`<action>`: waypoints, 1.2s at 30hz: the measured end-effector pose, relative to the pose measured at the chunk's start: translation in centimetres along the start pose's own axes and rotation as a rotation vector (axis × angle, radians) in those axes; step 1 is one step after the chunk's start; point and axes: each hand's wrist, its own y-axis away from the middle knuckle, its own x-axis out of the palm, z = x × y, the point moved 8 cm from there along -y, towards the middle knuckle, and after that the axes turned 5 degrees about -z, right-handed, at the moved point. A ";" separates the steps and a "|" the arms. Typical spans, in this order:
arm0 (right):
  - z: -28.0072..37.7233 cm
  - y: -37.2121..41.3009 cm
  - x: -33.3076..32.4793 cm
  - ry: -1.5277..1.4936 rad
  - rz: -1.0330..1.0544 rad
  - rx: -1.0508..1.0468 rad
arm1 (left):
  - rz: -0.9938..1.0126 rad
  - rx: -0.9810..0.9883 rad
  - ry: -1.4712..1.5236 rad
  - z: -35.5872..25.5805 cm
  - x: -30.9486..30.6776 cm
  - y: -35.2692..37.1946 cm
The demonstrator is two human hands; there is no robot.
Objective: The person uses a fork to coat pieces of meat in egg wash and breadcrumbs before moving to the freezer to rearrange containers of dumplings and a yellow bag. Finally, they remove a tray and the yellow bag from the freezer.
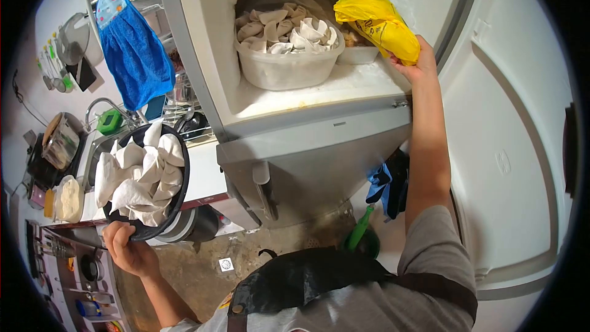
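Observation:
My left hand [130, 251] grips the rim of a round black bowl [182, 187] at its lower left edge. White folded dumplings [144, 178] fill the bowl. At the upper right, my right hand [419, 64] is closed around the end of a yellow plastic bag [378, 21] inside the open freezer compartment. What the bag contains is hidden. Beside it, a white plastic tub [289, 69] full of similar dumplings [286, 29] stands on the frosted freezer floor. A smaller pale container [358, 55] lies partly under the bag.
The freezer door [504, 147] is swung out to my right, and the closed lower fridge door [319, 172] is below. On the left are a counter [200, 172], a sink tap [98, 110] and a hanging blue towel [135, 55]. A green bottle [359, 230] stands low near the fridge.

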 end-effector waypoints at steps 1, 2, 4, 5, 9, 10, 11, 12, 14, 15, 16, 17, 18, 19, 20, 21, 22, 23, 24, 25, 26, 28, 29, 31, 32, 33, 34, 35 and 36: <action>0.2 0.2 -0.3 -0.008 0.028 -0.010 | -0.001 -0.009 0.012 -0.1 0.2 0.0; 0.3 0.5 -0.4 -0.017 0.055 -0.020 | -0.001 -0.017 0.025 0.0 0.3 -0.1; 0.2 2.0 -0.9 -0.042 0.000 -0.040 | 0.003 -0.011 0.022 0.2 0.4 0.1; 0.2 3.0 -1.2 -0.068 -0.056 -0.060 | 0.007 -0.005 0.020 0.4 0.5 0.2; -0.6 7.8 -1.3 -0.035 -0.127 -0.128 | 0.011 0.002 -0.016 0.8 0.6 0.5; -0.8 8.6 -1.5 -0.082 -0.099 -0.128 | 0.011 0.001 -0.013 0.6 0.7 0.3; -1.0 9.1 -1.7 -0.129 -0.074 -0.128 | 0.013 0.002 -0.008 0.6 0.7 0.2; -1.1 9.3 -2.5 -0.129 -0.073 -0.126 | 0.014 0.001 -0.010 0.7 0.7 0.2; -0.9 9.9 -2.9 -0.235 0.149 -0.166 | 0.009 0.004 -0.017 0.8 0.8 0.1; -1.3 10.9 -3.6 -0.233 0.147 -0.163 | 0.012 0.002 -0.018 0.9 0.8 0.1; -0.4 12.5 -4.6 0.115 0.032 -0.388 | 0.012 0.005 -0.015 1.0 0.8 0.1; 0.5 14.3 -4.9 0.466 -0.077 -0.605 | 0.011 0.005 -0.019 1.2 0.6 0.2; -0.1 14.8 -5.3 0.133 -0.003 -0.448 | 0.011 -0.003 -0.040 1.4 0.4 0.1; -1.0 15.4 -5.2 -0.196 0.068 -0.270 | 0.011 0.011 -0.046 1.5 0.3 0.1; -0.9 17.0 -6.4 -0.063 -0.065 -0.389 | 0.014 0.027 -0.055 1.7 0.1 0.0; -1.0 18.5 -7.3 0.072 -0.197 -0.508 | 0.010 0.036 -0.069 1.9 -0.1 0.0; -1.3 19.3 -7.8 0.111 -0.199 -0.539 | 0.007 0.021 -0.054 2.0 -0.1 0.1; -2.5 19.9 -7.3 0.041 -0.111 -0.487 | -0.002 0.012 -0.055 2.3 -0.5 0.1; -4.0 20.5 -6.6 -0.049 -0.015 -0.407 | -0.011 0.004 -0.052 2.5 -1.0 0.1; -5.7 21.1 -5.6 -0.133 0.073 -0.305 | -0.018 0.017 -0.083 2.4 -1.7 0.0; -7.6 22.1 -4.5 -0.205 0.153 -0.204 | -0.017 0.014 -0.096 2.8 -2.5 0.1; -11.5 24.1 -2.0 -0.308 0.298 -0.007 | -0.055 0.012 -0.186 3.6 -4.5 0.4; -13.3 25.2 -0.8 -0.347 0.360 0.091 | -0.056 0.006 -0.186 3.9 -5.3 0.4; -17.0 27.8 1.2 -0.409 0.465 0.296 | -0.047 0.009 -0.238 4.6 -7.5 0.3; -18.8 29.1 2.0 -0.429 0.502 0.390 | -0.045 0.014 -0.276 5.0 -8.5 0.3; -20.5 30.4 2.9 -0.442 0.536 0.481 | -0.049 -0.014 -0.291 5.7 -9.8 0.7; -22.2 31.5 3.5 -0.450 0.565 0.565 | -0.049 -0.009 -0.301 6.0 -10.9 0.7; -23.8 32.5 4.2 -0.454 0.589 0.640 | -0.044 0.013 -0.352 6.1 -11.9 0.6; -25.7 33.1 4.6 -0.466 0.599 0.713 | -0.040 0.033 -0.398 6.2 -12.8 0.6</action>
